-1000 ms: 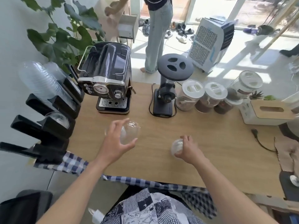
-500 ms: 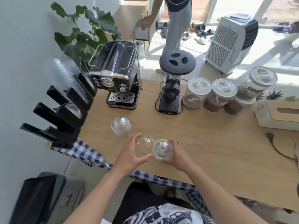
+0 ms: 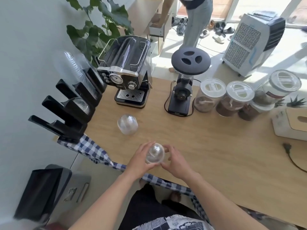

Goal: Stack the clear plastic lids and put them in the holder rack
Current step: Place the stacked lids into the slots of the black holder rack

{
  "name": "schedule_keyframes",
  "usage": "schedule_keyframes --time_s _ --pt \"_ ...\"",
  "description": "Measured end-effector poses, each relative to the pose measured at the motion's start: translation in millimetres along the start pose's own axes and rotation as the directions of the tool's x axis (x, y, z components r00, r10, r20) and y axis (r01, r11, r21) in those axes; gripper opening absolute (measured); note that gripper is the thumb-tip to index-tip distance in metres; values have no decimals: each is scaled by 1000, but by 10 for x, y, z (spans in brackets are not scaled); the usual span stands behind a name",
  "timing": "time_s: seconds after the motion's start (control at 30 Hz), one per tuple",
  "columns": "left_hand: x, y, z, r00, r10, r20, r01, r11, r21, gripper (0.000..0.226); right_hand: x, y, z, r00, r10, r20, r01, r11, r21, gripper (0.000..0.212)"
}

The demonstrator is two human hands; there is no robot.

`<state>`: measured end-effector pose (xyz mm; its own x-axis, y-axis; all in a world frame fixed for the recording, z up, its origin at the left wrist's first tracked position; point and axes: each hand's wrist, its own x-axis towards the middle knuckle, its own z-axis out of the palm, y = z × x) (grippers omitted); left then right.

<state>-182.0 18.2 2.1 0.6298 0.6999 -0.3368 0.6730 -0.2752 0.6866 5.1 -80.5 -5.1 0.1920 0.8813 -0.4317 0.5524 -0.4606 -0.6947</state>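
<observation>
Near the table's front edge, my left hand (image 3: 139, 159) and my right hand (image 3: 176, 161) together hold clear dome lids (image 3: 155, 155), pressed into one stack between them. Another clear dome lid (image 3: 127, 124) stands alone on the wooden table (image 3: 207, 143), farther back and to the left. The black holder rack (image 3: 73, 110) stands at the table's left edge against the wall. Its back slots carry a long stack of clear cups (image 3: 73, 70), and a middle slot holds clear lids (image 3: 81, 105).
An espresso machine (image 3: 126, 75), a black grinder (image 3: 184, 83) and several lidded jars (image 3: 232, 98) line the back of the table. A tissue box (image 3: 292, 123) sits at right, a cable (image 3: 290, 155) in front of it. A checked cloth (image 3: 93, 150) hangs over the front-left edge. A person stands beyond the table.
My hands have come together: the lid in my right hand and the one in my left now form one stack. One lid was set down on the table earlier.
</observation>
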Motion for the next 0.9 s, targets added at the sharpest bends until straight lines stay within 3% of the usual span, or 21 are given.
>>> schedule_keyframes --time_s 0.1,0.23,0.37,0.53,0.9 --pt "17 -42 56 1000 -28 4 28 999 -27 96 -88 -71 -73 1000 -23 12 23 1000 3 80" --pt "35 -37 133 998 -56 -11 55 996 -71 96 -174 -115 -131 992 -115 48 118 992 -49 59" --pt "45 -86 178 998 -57 -27 54 994 -95 96 -135 -149 -144 971 -201 133 229 940 -253 54" --pt "42 -83 153 996 -80 -35 76 991 -109 101 -3 -237 -99 968 -201 153 251 828 -502 63" --pt "23 -347 -119 995 -99 -33 97 994 -59 102 380 -630 255 970 -150 190 241 679 -693 56"
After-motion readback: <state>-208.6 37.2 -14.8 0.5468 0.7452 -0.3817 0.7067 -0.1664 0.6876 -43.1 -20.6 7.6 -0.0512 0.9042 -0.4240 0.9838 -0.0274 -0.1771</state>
